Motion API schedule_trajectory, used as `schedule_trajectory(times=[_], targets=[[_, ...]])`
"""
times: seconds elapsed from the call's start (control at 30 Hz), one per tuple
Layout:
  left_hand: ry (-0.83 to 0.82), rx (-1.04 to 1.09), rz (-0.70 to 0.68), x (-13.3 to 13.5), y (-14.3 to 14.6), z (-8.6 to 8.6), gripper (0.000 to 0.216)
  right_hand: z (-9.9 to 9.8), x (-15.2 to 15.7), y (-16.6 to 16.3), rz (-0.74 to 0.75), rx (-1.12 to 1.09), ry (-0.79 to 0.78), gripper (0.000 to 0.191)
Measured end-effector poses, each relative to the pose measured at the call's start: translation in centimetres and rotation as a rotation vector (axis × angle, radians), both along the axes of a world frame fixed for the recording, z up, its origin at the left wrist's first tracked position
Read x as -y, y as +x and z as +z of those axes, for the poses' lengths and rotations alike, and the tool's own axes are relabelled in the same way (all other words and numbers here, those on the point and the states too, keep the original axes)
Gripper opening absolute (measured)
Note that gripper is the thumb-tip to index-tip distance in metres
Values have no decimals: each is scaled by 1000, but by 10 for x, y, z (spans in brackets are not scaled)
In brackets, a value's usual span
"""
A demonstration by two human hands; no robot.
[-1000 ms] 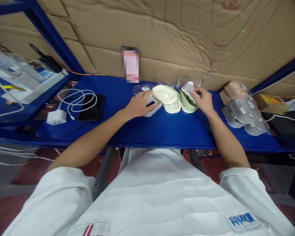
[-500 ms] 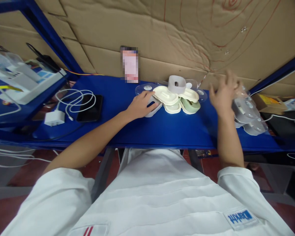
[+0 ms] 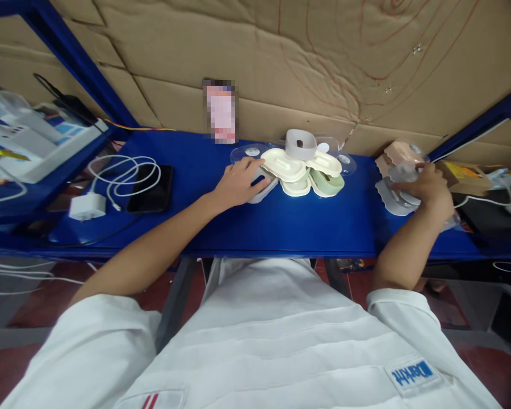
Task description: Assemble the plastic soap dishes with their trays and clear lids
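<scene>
At the far left of the frame a white charger block [image 3: 85, 206] with a looped white cable [image 3: 125, 173] lies beside a flat black phone [image 3: 150, 188] on the glossy blue table [image 3: 281, 221]. Left of centre, the left hand [image 3: 238, 183] lies palm down with fingers loosely spread on a pale grey plastic tray [image 3: 262, 190]. Just right of it sits a cluster of smooth rounded cream soap-dish shells [image 3: 287, 166], a pale green shell [image 3: 329, 183] and a grey ring-shaped piece [image 3: 300, 144] perched on top, with clear plastic lids [image 3: 247, 152] behind them. At the right of the frame the right hand [image 3: 423, 187], forearm raised from the table edge, curls over a stack of grey shells with clear covers [image 3: 394, 199]; its grip is partly hidden, so pinching cannot be told. A beige shell [image 3: 398, 153] lies just behind that stack.
</scene>
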State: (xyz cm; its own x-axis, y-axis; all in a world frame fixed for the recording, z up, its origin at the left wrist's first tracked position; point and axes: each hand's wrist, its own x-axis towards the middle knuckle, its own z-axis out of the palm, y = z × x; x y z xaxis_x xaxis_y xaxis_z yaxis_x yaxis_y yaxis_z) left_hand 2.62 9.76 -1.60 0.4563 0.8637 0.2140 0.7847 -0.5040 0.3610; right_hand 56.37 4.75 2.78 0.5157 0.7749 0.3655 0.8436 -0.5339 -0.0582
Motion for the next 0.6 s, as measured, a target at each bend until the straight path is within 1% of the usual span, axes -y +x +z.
schedule_trajectory(times=[0.07, 0.1, 0.13, 0.2, 0.23, 0.27, 0.33, 0.4, 0.43, 0.5, 0.6], targets=[[0, -6, 1, 0, 0, 0, 67, 9, -2, -15, -92, -134, -57, 87], [0, -7, 1, 0, 0, 1, 68, 13, -1, -22, -121, -180, -63, 88], [-1, -7, 2, 0, 0, 1, 68, 16, -1, -28, -123, -196, -47, 85], [-6, -3, 3, 1, 1, 1, 68, 18, -3, -41, -85, -188, 28, 74], [-9, -2, 4, 1, 1, 1, 68, 17, -6, -48, -26, -175, 88, 67], [-10, 0, 5, 1, 1, 1, 68, 14, -10, -56, 69, -163, 154, 60], [-9, 3, 3, 0, 1, 1, 68, 6, -21, -74, 314, -150, 266, 47], [-5, 5, -1, -1, 0, -1, 68, -5, -33, -95, 514, -151, 324, 38], [-1, 4, -1, -1, 0, -1, 68, -11, -38, -104, 576, -162, 339, 33], [7, -3, 2, -2, -1, -3, 67, -22, -47, -119, 648, -202, 363, 25], [16, -15, -1, -3, -2, -5, 65, -36, -57, -125, 689, -268, 397, 26]])
